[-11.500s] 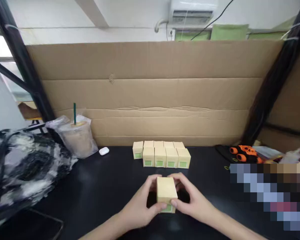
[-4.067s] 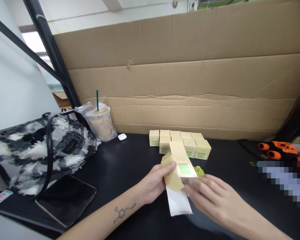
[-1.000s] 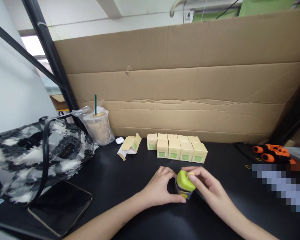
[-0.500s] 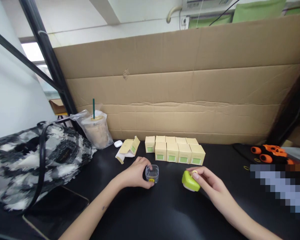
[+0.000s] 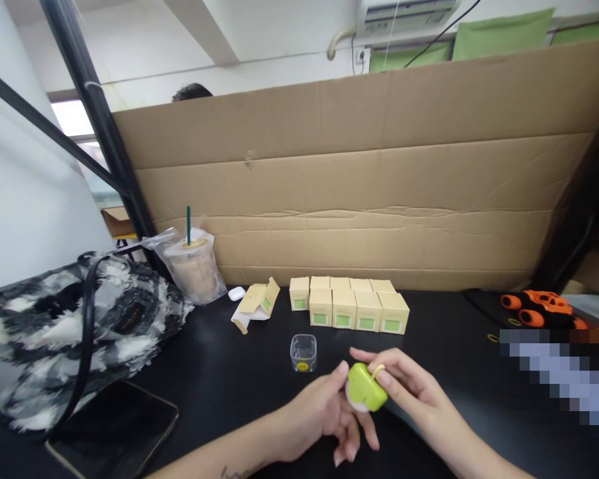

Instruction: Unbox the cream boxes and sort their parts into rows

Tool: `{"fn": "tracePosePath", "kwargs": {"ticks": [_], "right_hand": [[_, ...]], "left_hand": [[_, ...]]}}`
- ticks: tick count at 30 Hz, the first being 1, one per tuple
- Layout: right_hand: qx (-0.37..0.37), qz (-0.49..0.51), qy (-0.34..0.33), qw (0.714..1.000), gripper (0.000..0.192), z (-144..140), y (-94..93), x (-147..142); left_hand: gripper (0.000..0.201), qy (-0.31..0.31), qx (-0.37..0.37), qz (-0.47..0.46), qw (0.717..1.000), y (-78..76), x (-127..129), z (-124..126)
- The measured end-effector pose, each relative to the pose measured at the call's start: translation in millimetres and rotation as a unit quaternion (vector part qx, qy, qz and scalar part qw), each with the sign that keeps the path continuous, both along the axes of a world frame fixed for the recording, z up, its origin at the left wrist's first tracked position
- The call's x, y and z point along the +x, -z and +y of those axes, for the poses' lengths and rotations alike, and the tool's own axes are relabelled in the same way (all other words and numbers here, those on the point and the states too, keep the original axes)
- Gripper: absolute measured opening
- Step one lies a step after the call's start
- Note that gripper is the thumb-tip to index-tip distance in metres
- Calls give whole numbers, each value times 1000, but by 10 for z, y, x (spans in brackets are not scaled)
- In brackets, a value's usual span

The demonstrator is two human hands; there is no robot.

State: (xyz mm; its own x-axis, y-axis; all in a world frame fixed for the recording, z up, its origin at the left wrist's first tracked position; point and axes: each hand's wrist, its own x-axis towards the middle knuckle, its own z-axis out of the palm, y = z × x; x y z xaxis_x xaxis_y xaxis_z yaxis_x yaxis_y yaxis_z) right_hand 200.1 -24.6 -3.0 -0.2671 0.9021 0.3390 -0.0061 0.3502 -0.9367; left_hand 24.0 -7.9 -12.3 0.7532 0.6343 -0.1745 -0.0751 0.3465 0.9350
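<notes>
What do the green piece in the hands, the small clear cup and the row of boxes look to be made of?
Green piece, held by left hand and right hand: probably smooth plastic, glossy, with a white underside. Clear cup: see-through, plastic or glass, cannot tell which. Boxes: matte pale yellow cardboard with green labels and folded edges.

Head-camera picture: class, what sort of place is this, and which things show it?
Probably a makeshift packing or unboxing desk in an office or workshop. A cardboard wall screens a black table, identical small boxes stand in rows, and both hands hold a green item.
</notes>
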Motion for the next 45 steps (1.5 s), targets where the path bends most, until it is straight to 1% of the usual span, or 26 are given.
{"fn": "tracePosePath", "kwargs": {"ticks": [1,3,4,6,8,9,12,14,20,23,26,29,33,36,38,40,43,45], "right_hand": [[31,-38,19,999,22,0,9,11],[106,-116,56,986,18,-2,13,39],[142,-148,66,977,23,-5,11,51],[197,-196,67,958,40,-15,8,58],[229,-225,60,945,51,-28,16,46],[236,-234,56,941,53,-35,25,35],[238,-240,50,940,53,-54,60,6],[233,-237,45,942,54,-61,75,-4],[209,-230,27,950,59,-54,75,-17],[191,-218,5,957,60,-68,92,-35],[201,-213,4,956,60,-93,105,-61],[210,-219,4,953,58,-106,83,-91],[210,-223,-6,952,57,-93,41,-127],[201,-223,-13,954,57,-83,49,-127],[185,-214,-24,959,56,-82,60,-107],[174,-213,-34,961,59,-80,52,-77],[184,-243,-46,951,69,-76,-11,-33],[190,-260,-56,945,72,-76,-64,-15]], "left_hand": [[60,-23,-10,-21,999,19,-10,5],[51,-66,-7,-51,996,38,-33,10],[49,-82,1,-61,995,43,-39,7],[47,-101,19,-71,992,49,-37,-11],[45,-107,32,-68,991,55,-26,-30],[45,-102,37,-62,992,57,-20,-38],[44,-74,49,-43,995,57,-20,-48],[50,-66,50,-38,996,43,-28,-50],[79,-90,29,-14,995,-22,-19,-59],[96,-85,30,-1,996,-22,2,-74],[106,-87,41,7,995,-5,18,-103],[105,-96,53,8,994,0,31,-139],[100,-125,56,3,991,-18,51,-178],[97,-130,68,7,989,-22,57,-176],[96,-125,73,14,989,-23,46,-151],[95,-110,76,30,991,-27,23,-115],[92,-67,93,67,991,-37,-17,-69],[88,-44,90,71,992,-40,-30,-58]]}}
